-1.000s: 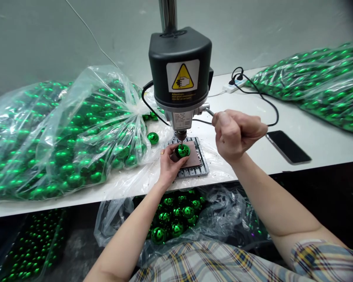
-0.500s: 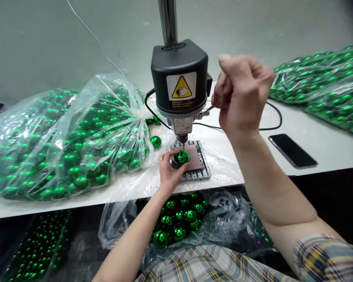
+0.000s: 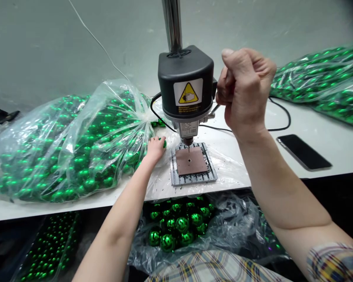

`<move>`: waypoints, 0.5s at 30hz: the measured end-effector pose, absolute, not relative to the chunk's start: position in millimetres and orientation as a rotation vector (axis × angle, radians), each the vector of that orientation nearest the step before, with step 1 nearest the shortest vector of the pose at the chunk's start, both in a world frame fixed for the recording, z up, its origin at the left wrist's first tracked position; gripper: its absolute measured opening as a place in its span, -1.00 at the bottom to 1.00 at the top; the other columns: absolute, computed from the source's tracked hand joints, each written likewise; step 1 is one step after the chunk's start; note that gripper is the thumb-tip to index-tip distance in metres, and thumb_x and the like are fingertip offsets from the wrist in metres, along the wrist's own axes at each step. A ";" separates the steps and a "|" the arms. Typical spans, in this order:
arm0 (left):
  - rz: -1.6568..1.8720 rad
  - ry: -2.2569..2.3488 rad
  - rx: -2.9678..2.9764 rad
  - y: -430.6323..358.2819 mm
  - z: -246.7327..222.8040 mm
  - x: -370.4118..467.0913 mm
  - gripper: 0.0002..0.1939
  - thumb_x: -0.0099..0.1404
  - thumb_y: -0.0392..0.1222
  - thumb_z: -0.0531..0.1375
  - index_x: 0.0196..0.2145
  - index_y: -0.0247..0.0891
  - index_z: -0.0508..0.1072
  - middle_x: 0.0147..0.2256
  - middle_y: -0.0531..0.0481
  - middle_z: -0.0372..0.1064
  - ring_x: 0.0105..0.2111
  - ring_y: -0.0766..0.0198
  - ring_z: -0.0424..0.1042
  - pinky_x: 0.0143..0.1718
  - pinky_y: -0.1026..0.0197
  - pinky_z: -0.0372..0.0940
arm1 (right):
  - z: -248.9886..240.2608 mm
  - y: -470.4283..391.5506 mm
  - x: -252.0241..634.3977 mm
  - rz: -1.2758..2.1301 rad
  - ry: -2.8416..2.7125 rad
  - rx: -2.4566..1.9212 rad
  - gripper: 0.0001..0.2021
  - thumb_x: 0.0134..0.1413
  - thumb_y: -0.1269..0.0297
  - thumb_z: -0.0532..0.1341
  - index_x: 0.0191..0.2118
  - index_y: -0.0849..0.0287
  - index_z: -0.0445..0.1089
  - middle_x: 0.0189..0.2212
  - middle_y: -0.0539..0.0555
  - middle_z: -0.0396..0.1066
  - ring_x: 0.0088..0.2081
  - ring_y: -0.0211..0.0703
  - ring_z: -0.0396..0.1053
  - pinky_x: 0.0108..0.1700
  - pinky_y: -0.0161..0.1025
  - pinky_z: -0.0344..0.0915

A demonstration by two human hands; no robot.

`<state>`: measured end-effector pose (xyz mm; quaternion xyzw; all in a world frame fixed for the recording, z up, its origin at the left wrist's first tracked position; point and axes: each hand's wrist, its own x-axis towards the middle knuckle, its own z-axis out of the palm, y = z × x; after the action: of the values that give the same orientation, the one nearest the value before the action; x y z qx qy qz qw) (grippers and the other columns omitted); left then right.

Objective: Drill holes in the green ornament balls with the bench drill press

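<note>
My left hand (image 3: 156, 148) is at the neck of the bag, left of the drill press, with its fingers closed around a shiny green Christmas ball (image 3: 164, 143), mostly hidden by the hand. High on the right, my right hand (image 3: 245, 88) makes a fist around the drill press lever (image 3: 215, 109); most of the lever is covered. Between them stands the black drill press (image 3: 186, 84) with a warning sticker. Its thin bit (image 3: 189, 149) points down at a brown board (image 3: 191, 166) with a small dark hole. The board lies on a slotted metal base (image 3: 176, 181) strewn with dark shavings.
A big clear bag (image 3: 76, 149) of green balls fills the table's left side; another bag (image 3: 323, 86) lies far right. A phone (image 3: 304, 152) rests near the right front edge. Below the edge, an open plastic bag (image 3: 229, 219) holds several green balls (image 3: 182, 225).
My left hand has left the board and moved left and back to the loose ball by the bag. The ball under the bit is gone from the board. My right hand stays at the lever.
</note>
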<state>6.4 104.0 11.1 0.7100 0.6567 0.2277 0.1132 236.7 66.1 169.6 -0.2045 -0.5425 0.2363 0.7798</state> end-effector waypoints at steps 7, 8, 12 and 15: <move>1.370 1.482 1.416 53.2 23.0 -4.1 -0.60 0.15 -0.03 0.31 -0.07 -0.19 0.43 -0.24 -0.08 0.48 -0.24 0.12 0.46 -0.11 0.04 0.39 | 167.2 68.9 239.4 0.447 -1.221 -0.465 -0.45 0.14 -0.09 0.30 -0.64 0.06 0.06 -0.74 -0.08 0.04 -0.75 -0.29 -0.10 -0.75 -0.18 -0.11; 1.321 1.362 1.225 43.1 25.3 -3.4 -0.60 0.20 0.02 0.26 -0.07 -0.22 0.43 -0.25 -0.10 0.50 -0.29 0.15 0.47 -0.18 0.07 0.42 | 167.7 68.1 238.5 0.447 -1.211 -0.462 -0.45 0.15 -0.07 0.30 -0.65 0.06 0.05 -0.74 -0.08 0.03 -0.75 -0.28 -0.09 -0.75 -0.17 -0.11; 1.132 1.026 0.791 16.7 25.7 5.4 -0.67 0.23 -0.01 0.24 -0.15 -0.29 0.44 -0.14 -0.22 0.54 -0.15 0.08 0.55 -0.09 0.02 0.49 | 169.1 67.6 237.0 0.455 -1.185 -0.420 -0.44 0.11 -0.05 0.34 -0.66 0.06 0.04 -0.75 -0.08 0.00 -0.76 -0.27 -0.10 -0.76 -0.15 -0.15; 1.160 0.991 0.675 9.3 19.4 13.7 -0.67 0.17 -0.10 0.32 -0.13 -0.27 0.44 -0.08 -0.20 0.53 -0.04 0.06 0.55 0.04 -0.03 0.46 | 168.3 70.4 238.3 0.461 -1.205 -0.431 -0.42 0.09 -0.13 0.32 -0.66 0.06 0.02 -0.76 -0.08 0.00 -0.76 -0.28 -0.11 -0.76 -0.16 -0.17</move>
<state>13.7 9.3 19.4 0.2995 0.4399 0.5152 0.6718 238.3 70.4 168.3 -0.1991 -0.5570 0.2130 0.7776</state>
